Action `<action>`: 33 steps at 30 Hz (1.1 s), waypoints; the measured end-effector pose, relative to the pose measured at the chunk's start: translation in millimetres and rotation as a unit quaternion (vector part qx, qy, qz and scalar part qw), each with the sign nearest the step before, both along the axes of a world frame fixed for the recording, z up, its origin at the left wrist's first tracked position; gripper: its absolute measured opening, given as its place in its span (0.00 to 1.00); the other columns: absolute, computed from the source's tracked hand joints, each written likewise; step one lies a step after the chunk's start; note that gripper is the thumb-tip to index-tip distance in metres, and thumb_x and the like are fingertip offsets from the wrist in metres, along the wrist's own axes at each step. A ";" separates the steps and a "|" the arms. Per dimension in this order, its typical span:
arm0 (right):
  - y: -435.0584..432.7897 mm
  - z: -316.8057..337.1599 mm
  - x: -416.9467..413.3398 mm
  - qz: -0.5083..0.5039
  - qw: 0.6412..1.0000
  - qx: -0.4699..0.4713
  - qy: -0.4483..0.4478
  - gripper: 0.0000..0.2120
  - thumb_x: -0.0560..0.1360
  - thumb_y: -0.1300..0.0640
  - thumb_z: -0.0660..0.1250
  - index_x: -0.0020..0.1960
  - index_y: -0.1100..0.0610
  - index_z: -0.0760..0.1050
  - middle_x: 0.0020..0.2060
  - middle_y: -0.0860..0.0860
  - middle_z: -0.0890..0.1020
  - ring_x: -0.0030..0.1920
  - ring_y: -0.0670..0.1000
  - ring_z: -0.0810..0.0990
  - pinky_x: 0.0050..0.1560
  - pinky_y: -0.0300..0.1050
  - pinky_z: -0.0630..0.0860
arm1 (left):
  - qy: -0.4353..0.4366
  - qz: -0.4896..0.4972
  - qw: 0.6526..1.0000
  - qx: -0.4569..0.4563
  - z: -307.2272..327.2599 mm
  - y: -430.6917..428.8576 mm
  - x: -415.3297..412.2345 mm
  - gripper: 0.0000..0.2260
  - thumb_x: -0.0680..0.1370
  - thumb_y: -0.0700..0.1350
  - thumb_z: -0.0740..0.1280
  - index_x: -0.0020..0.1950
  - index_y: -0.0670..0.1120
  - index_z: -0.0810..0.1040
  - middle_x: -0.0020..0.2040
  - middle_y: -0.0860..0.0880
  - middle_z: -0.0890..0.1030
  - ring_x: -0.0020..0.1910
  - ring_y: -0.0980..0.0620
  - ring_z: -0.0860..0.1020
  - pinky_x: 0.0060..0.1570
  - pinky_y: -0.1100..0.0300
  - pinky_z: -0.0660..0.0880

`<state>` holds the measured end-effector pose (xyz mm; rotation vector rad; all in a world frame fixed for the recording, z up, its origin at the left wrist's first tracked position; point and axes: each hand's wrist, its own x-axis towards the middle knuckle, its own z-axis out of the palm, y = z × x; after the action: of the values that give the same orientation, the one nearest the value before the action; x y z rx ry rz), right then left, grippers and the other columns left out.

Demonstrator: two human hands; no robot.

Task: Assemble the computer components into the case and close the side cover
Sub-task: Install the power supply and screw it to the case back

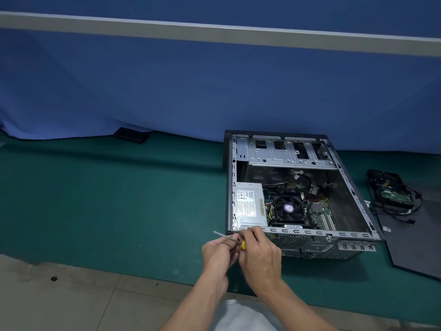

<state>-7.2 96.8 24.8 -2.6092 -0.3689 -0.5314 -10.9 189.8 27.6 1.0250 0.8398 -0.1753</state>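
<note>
An open computer case (353, 211) lies on its side on the green mat, with a power supply (249, 203), a CPU fan (287, 207) and a motherboard inside. Just in front of the case's near left corner, my left hand (218, 250) and my right hand (260, 255) meet around a screwdriver (226, 237). Its thin metal shaft points up and left, and its yellow handle shows between the fingers. The black side cover (410, 240) lies flat to the right of the case. A hard drive with loose cables (393, 189) rests on the cover's far end.
The green mat (119, 199) covers the work surface, with pale floor tiles (59, 299) at its near edge. A blue fabric partition (214, 87) stands behind. A small black object (131, 135) lies at the foot of the partition, left of the case.
</note>
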 end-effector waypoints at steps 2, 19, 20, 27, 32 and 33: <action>2.9 4.2 -1.7 -0.011 0.999 0.015 0.032 0.13 0.58 0.66 0.79 0.39 0.58 0.79 0.35 0.52 0.78 0.25 0.54 0.77 0.19 0.47 0.72 | 0.001 0.000 1.000 -0.007 1.4 0.4 1.0 0.11 0.76 0.32 0.66 0.38 0.42 0.85 0.39 0.44 0.85 0.35 0.52 0.82 0.30 0.63 0.75; -11.4 26.4 -44.2 -0.075 0.869 0.287 0.397 0.08 0.78 0.57 0.65 0.43 0.47 0.78 0.32 0.47 0.82 0.32 0.46 0.77 0.37 0.41 0.72 | 0.021 0.018 0.998 -0.061 20.4 -0.7 1.2 0.03 0.77 0.31 0.66 0.48 0.31 0.78 0.39 0.36 0.84 0.35 0.46 0.84 0.32 0.59 0.80; -12.0 25.4 -45.4 -0.076 0.863 0.290 0.406 0.08 0.78 0.57 0.64 0.43 0.47 0.78 0.32 0.47 0.82 0.31 0.45 0.76 0.35 0.39 0.71 | 0.021 0.019 0.997 -0.066 21.3 -0.6 1.2 0.03 0.77 0.31 0.66 0.49 0.31 0.78 0.39 0.36 0.84 0.36 0.45 0.84 0.32 0.59 0.81; -11.9 24.7 -50.4 -0.091 0.845 0.301 0.433 0.08 0.79 0.56 0.63 0.43 0.46 0.77 0.31 0.46 0.81 0.29 0.40 0.73 0.30 0.32 0.66 | 0.021 0.037 0.993 -0.109 26.4 -2.5 0.3 0.06 0.78 0.29 0.64 0.53 0.28 0.75 0.42 0.33 0.83 0.39 0.42 0.84 0.33 0.57 0.82; -10.5 23.4 -48.4 -0.096 0.840 0.304 0.440 0.07 0.79 0.56 0.63 0.44 0.48 0.78 0.31 0.46 0.80 0.30 0.43 0.74 0.32 0.36 0.67 | 0.026 0.041 0.993 -0.110 27.9 -3.0 0.0 0.07 0.77 0.28 0.64 0.54 0.28 0.75 0.45 0.32 0.82 0.40 0.42 0.83 0.33 0.58 0.82; -10.0 22.6 -48.4 -0.098 0.838 0.306 0.441 0.08 0.79 0.56 0.63 0.44 0.49 0.78 0.30 0.46 0.80 0.30 0.43 0.74 0.33 0.37 0.68 | 0.026 0.041 0.993 -0.110 28.2 -2.7 -0.1 0.07 0.77 0.28 0.64 0.54 0.28 0.75 0.45 0.32 0.82 0.40 0.42 0.83 0.33 0.58 0.82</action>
<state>-55.5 86.8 47.4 -1.9726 0.3325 0.4617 -11.0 187.1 55.8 0.7809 0.8874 -0.2211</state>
